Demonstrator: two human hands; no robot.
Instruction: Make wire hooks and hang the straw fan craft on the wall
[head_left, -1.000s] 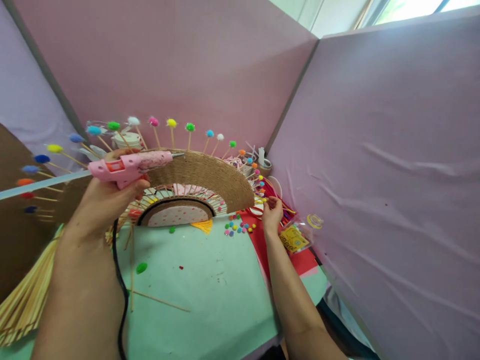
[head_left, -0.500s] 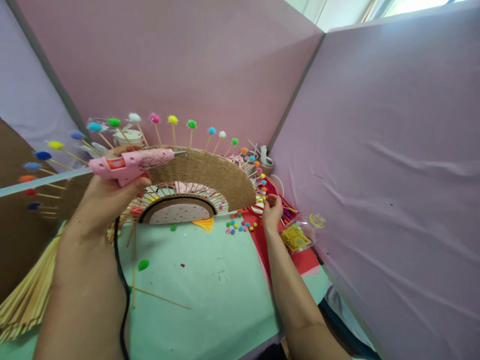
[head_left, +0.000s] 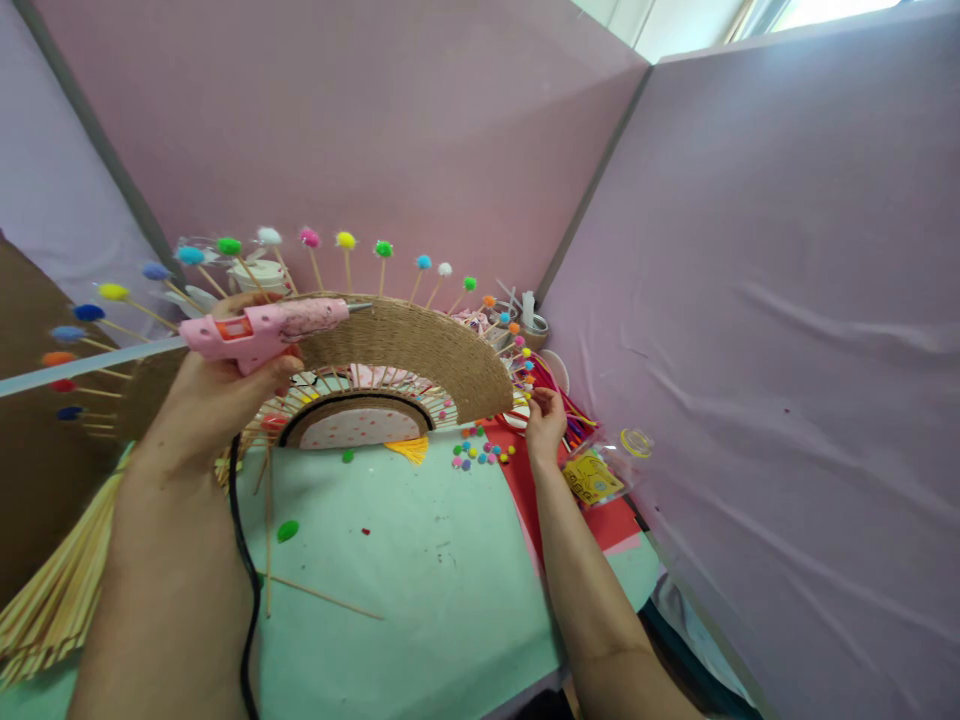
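At the far middle of the worktop (head_left: pixel 420 580): a half-disc (head_left: pixel 420 348) wound with brown twine, standing on its straight edge, with a smaller pink dotted half-circle at its base.
Sticks: thin wooden sticks radiate from the half-disc; each visible tip carries a coloured pompom, e.g. the yellow one (head_left: pixel 345 240) at the top.
Left hand (head_left: pixel 214 400): closed around the grip of the glue gun (head_left: pixel 262 328), near the left side of the half-disc.
Glue gun: pink, held level, with its nozzle pointing right along the upper rim of the half-disc. Contact between nozzle and twine cannot be told. A pale glue rod projects from its rear to the left.
Cord (head_left: pixel 244 580): black, running from the glue gun down along the left forearm to the near edge.
Right hand (head_left: pixel 545 422): at the right end of the half-disc, fingers curled and drawn together among the low stick tips. Whether they pinch a stick cannot be told.
Loose pompoms (head_left: pixel 476 455): a small cluster on the worktop, just left of the right hand.
Red sheet (head_left: pixel 607 522): flat under the right wrist, at the right edge of the worktop.
Yellow packet (head_left: pixel 592 478): on the red sheet, right of the right hand.
Stick bundle (head_left: pixel 45 600): at the near left edge.
Single stick (head_left: pixel 322 598): flat on the worktop, near centre.
Partitions (head_left: pixel 750 300): pink panels behind and to the right.
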